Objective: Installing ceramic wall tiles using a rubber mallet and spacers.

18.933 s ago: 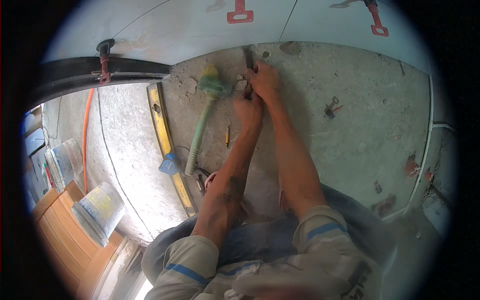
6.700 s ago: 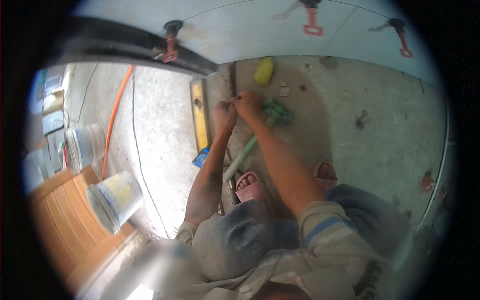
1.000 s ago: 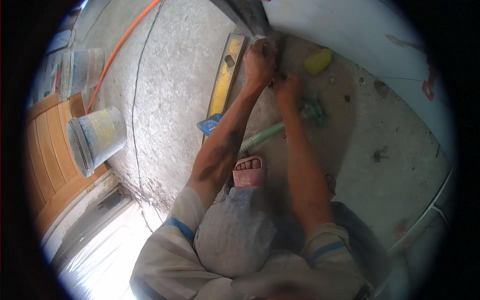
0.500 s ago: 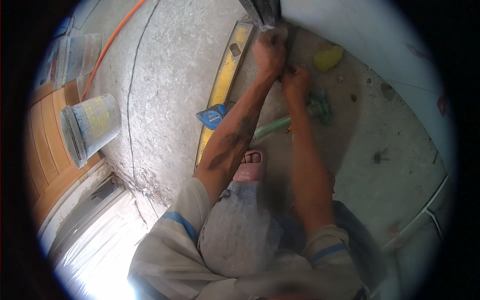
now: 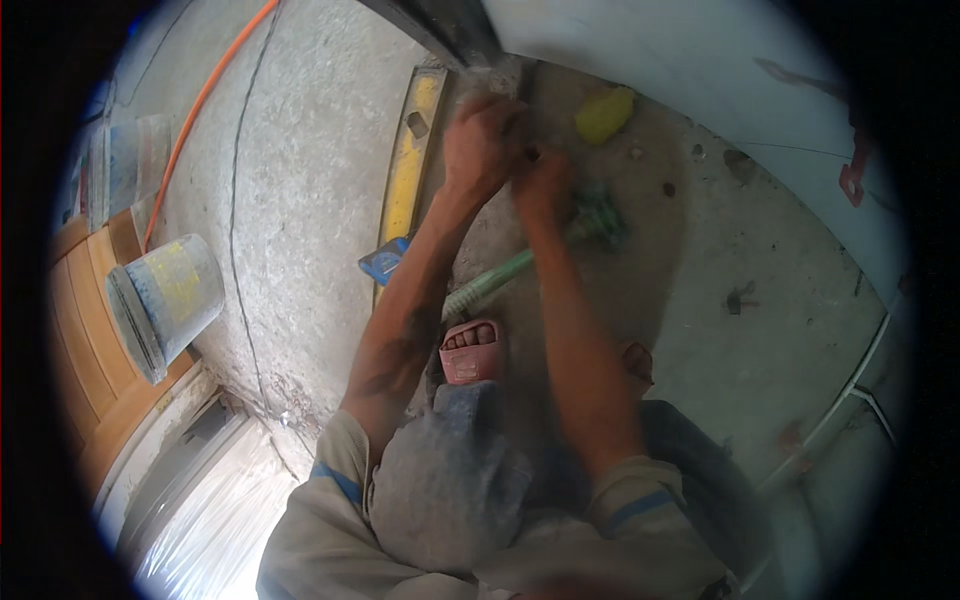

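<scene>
My left hand (image 5: 482,145) is closed, with fingers curled, over the floor just short of the foot of a dark metal post (image 5: 455,35). Close beside it, my right hand (image 5: 543,188) is closed too. Whatever the fingers grip is hidden. Left of my left hand lies a yellow spirit level (image 5: 405,165), and a blue tape measure (image 5: 382,262) rests on its near part, partly behind my left forearm. A mallet-like tool with a green handle (image 5: 492,282) lies below my hands, its greenish head (image 5: 600,220) to the right of my right wrist. Beyond sits a yellow sponge-like lump (image 5: 605,115).
A stained white bucket (image 5: 180,295) lies tipped by wooden panelling (image 5: 95,330) on the left. An orange hose (image 5: 205,110) and a thin dark cable (image 5: 238,190) cross the rough floor. A pale wall panel (image 5: 690,60) closes off the far right. My pink-sandalled foot (image 5: 470,355) is below the handle.
The whole view has shifted, so the floor things appear further left and lower. My left hand has drawn back slightly from the post's foot, and my right hand is closer to it.
</scene>
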`<state>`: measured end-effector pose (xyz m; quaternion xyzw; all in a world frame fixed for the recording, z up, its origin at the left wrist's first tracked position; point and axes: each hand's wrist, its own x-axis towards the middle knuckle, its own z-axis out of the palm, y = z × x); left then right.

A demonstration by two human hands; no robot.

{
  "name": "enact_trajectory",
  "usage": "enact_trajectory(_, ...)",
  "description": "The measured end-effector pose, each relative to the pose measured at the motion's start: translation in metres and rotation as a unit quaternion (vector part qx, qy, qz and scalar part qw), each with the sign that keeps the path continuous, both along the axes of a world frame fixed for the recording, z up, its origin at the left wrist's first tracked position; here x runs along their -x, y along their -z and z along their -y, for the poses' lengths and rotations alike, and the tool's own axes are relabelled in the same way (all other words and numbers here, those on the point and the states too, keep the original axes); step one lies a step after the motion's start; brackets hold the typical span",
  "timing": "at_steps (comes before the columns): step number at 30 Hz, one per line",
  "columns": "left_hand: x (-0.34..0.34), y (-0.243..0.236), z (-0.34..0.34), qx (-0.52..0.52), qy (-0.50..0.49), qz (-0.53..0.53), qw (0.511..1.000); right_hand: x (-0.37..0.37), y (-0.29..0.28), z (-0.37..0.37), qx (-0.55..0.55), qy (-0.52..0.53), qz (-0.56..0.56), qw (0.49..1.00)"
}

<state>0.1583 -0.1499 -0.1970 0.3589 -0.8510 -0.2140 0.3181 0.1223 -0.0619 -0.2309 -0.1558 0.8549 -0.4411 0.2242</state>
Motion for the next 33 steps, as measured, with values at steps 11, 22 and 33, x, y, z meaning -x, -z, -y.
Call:
enact_trajectory(11,0.06,0.002,0.0,-0.14,0.198,0.439,0.865,-0.016,0.01,-0.007,-0.042,-0.013,-0.064,0.997)
enact_trajectory(22,0.058,0.014,-0.014,-0.075,0.249,0.256,0.931,-0.025,0.026,-0.011,0.002,0.015,-0.077,0.997)
enact_trajectory(33,0.056,0.009,0.017,-0.135,-0.083,0.08,0.984,-0.012,-0.012,-0.005,0.011,0.023,0.032,0.999)
